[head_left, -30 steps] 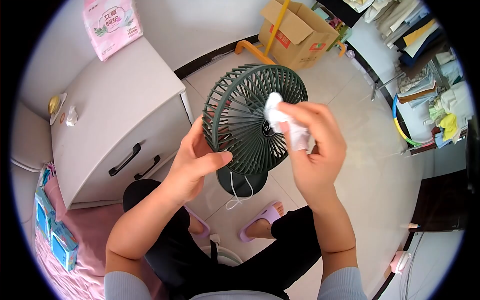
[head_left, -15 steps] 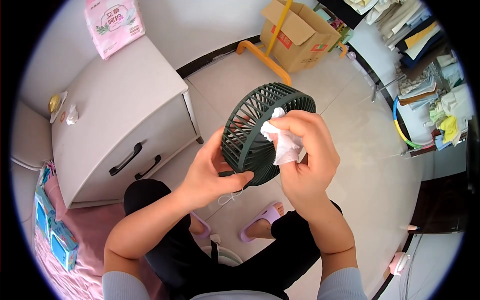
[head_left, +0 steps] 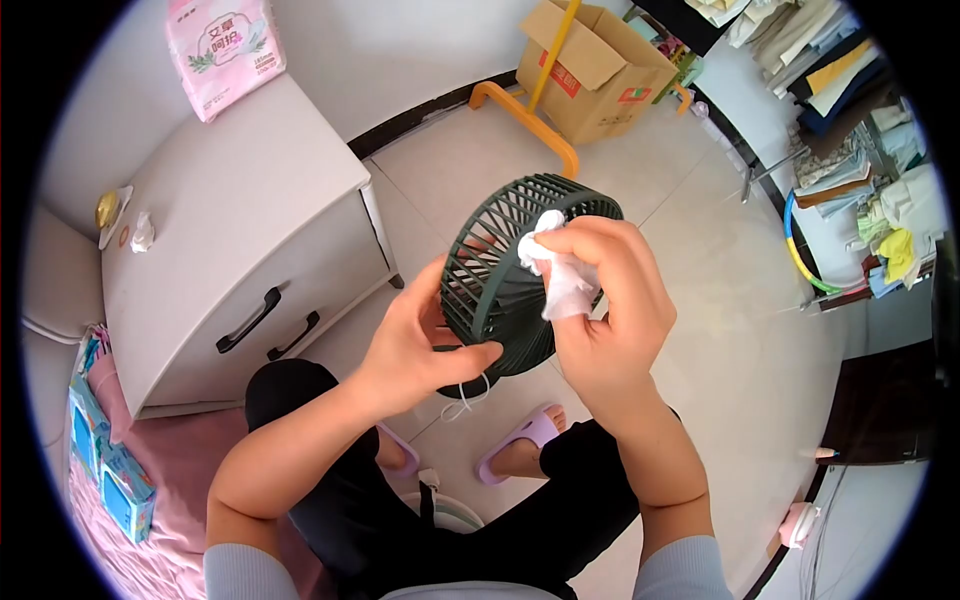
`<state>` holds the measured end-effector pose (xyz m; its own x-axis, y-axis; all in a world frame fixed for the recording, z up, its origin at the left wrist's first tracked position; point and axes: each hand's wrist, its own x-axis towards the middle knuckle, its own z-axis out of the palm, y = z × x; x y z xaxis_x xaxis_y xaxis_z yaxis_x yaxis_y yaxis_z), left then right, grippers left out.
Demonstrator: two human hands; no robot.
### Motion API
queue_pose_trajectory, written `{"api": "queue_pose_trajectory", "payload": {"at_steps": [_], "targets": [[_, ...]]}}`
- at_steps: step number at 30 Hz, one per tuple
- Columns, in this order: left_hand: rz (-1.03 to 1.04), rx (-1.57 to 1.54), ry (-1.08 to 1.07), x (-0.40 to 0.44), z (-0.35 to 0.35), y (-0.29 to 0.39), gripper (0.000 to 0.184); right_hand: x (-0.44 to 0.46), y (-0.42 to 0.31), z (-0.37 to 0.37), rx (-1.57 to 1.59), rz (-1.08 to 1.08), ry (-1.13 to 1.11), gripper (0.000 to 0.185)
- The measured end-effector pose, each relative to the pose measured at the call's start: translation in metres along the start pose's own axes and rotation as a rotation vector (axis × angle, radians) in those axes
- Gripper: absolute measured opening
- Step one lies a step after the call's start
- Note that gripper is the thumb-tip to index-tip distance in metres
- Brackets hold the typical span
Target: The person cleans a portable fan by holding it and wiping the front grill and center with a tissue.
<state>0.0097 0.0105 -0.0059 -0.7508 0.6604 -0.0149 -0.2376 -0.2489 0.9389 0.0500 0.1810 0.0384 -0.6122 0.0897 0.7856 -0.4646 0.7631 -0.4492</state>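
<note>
A dark green fan (head_left: 502, 240) with a round slatted cage is held up in front of me, tilted. My left hand (head_left: 415, 345) grips its left and lower side, the thumb on the near rim and the fingers behind the slats. A thin white cord (head_left: 466, 402) hangs below that thumb. In my right hand (head_left: 618, 300) a crumpled white tissue (head_left: 566, 283) is pinched between thumb and fingers. The tissue presses against the upper part of the fan's rim. My right hand covers the right part of the cage.
On the left stands a whitish cabinet (head_left: 240, 190) carrying a pink package (head_left: 228, 55) and a crumpled tissue (head_left: 143, 232). Behind the fan are an orange stand (head_left: 525, 122) and an open cardboard box (head_left: 595, 75). Folded clothes (head_left: 845, 170) fill the upper right.
The fan has dipped and tilted slightly, and the cord now shows more. My right hand with the tissue has shifted a little left along the rim.
</note>
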Motion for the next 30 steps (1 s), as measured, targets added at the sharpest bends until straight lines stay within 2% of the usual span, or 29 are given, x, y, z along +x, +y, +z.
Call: {"api": "queue_pose_trajectory", "payload": {"at_steps": [7,10,14,16,17,19,20,22,23,27,30], "targets": [[0.076,-0.126,0.056,0.002,-0.001,0.008,0.072,-0.001,0.003,-0.003,-0.034,0.065,-0.059,0.033],[0.022,-0.089,0.003,0.001,-0.002,0.003,0.073,0.0,0.004,-0.001,-0.048,-0.034,-0.017,0.035],[-0.06,-0.027,-0.045,-0.001,0.0,0.0,0.076,0.001,0.002,-0.005,-0.009,-0.001,-0.037,0.031],[-0.05,-0.061,-0.025,0.0,0.0,0.001,0.076,0.005,0.005,-0.009,0.271,0.232,-0.017,0.024],[-0.037,-0.094,-0.005,0.001,-0.001,0.003,0.076,0.006,0.005,-0.008,0.444,0.379,0.068,0.016],[-0.036,-0.138,0.009,0.004,-0.004,0.007,0.073,0.009,0.008,-0.012,0.489,0.401,0.112,0.017],[-0.014,-0.168,0.035,0.004,-0.007,0.009,0.072,0.008,0.01,-0.013,0.491,0.4,0.111,0.017],[0.023,-0.221,0.089,0.003,-0.006,0.013,0.069,0.005,0.017,-0.013,0.201,0.232,-0.057,0.019],[0.023,-0.221,0.089,0.002,-0.005,0.015,0.069,0.002,0.017,-0.009,0.238,0.213,-0.089,0.022],[0.033,-0.247,0.046,0.001,-0.004,0.01,0.068,0.0,0.002,-0.001,0.254,0.252,-0.071,0.03],[-0.001,-0.201,-0.002,-0.001,-0.002,0.006,0.067,0.002,-0.005,-0.001,0.054,0.035,-0.079,0.038]]}}
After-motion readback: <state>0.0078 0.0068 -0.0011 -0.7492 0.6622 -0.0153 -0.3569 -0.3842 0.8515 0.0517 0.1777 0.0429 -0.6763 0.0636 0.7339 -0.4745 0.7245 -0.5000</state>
